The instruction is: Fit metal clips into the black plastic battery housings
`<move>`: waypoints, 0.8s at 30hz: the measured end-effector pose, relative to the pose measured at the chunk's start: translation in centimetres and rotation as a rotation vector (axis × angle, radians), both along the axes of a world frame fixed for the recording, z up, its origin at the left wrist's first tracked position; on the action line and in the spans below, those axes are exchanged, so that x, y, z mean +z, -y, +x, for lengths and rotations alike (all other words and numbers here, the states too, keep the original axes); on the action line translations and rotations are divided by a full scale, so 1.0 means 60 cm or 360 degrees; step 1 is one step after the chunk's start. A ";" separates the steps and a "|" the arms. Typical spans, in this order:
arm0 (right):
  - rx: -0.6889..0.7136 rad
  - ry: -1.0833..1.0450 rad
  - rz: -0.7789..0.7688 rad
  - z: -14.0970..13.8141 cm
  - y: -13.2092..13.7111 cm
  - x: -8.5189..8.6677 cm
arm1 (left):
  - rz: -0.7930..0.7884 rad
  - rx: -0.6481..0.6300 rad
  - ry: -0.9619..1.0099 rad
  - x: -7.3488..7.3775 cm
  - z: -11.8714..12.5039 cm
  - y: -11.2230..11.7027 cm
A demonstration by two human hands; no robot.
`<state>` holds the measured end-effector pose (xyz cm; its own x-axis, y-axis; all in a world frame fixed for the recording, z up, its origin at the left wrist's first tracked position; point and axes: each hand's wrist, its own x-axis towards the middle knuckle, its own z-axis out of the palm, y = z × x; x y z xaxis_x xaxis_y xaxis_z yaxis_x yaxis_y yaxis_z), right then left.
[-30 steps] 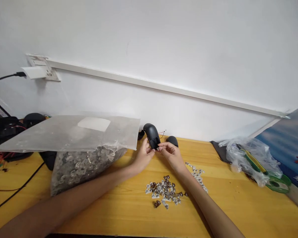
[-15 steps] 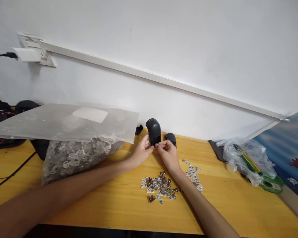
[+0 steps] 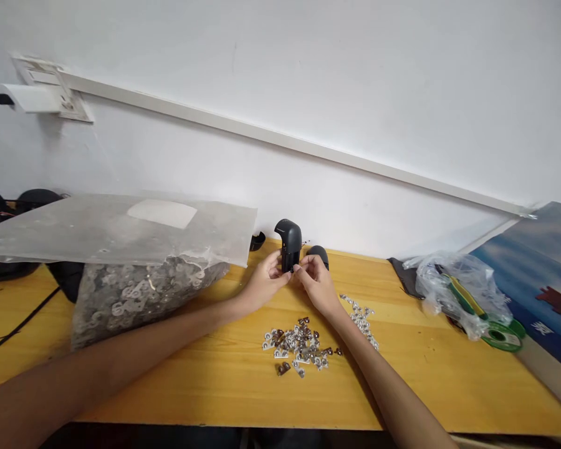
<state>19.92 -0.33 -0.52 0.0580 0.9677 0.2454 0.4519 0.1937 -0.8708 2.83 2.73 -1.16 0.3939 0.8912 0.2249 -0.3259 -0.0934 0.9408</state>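
A curved black plastic housing (image 3: pixel 290 236) with an open slot in its lower part stands upright between my hands, near the wall. My left hand (image 3: pixel 264 284) is closed on its lower left side, thumb and fingers pinching it. The fingertips of my right hand (image 3: pixel 315 280) are pinched together at its lower right edge; any small part between them is too small to make out. Below my hands lies a loose pile of small metal battery contacts (image 3: pixel 297 346), silver and brownish. More silver contacts (image 3: pixel 362 321) are strewn beside my right wrist.
On the left, a clear bag (image 3: pixel 126 302) full of metal contacts stands under a pale plastic sheet (image 3: pixel 224 227). Another black housing (image 3: pixel 318 252) rests behind my right hand. To the right are a crumpled plastic bag (image 3: pixel 432 280), green-yellow pliers (image 3: pixel 465 296) and a green spool (image 3: pixel 502 337).
The black housing has turned slightly, so its slotted side shows more. Both hands keep hold at its lower end. The whole view has shifted a little.
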 end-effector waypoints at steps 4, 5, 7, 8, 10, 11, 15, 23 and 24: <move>0.0005 0.0358 0.0247 0.021 0.004 0.013 | 0.0000 0.0001 -0.0013 -0.001 -0.002 -0.001; 0.0019 0.0456 0.0297 0.025 0.005 0.015 | -0.0003 -0.0004 -0.0023 0.000 -0.002 -0.001; 0.0046 0.0611 0.0358 0.030 0.005 0.019 | 0.0005 -0.0024 -0.0040 0.000 -0.002 0.000; 0.0061 0.0670 0.0371 0.032 0.005 0.021 | 0.0013 -0.0037 -0.0046 0.001 -0.002 0.000; 0.0106 0.0778 0.0373 0.033 0.007 0.026 | 0.0027 -0.0058 -0.0055 0.002 -0.002 0.001; 0.0133 0.0830 0.0372 0.033 0.007 0.028 | 0.0029 -0.0063 -0.0056 0.003 -0.001 0.001; 0.0179 0.0982 0.0404 0.030 0.011 0.035 | 0.0011 -0.0041 -0.0053 0.004 -0.001 0.003; 0.0146 0.1015 0.0372 0.027 0.014 0.036 | 0.0010 -0.0063 -0.0058 0.005 -0.002 0.004; 0.0140 0.1014 0.0374 0.027 0.015 0.036 | 0.0016 -0.0066 -0.0059 0.006 -0.002 0.004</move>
<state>21.53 -1.21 1.65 -0.2439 0.8792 0.4094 0.8360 0.4045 -0.3707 2.69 2.48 -0.82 0.4386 0.8718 0.2183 -0.2947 -0.0900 0.9514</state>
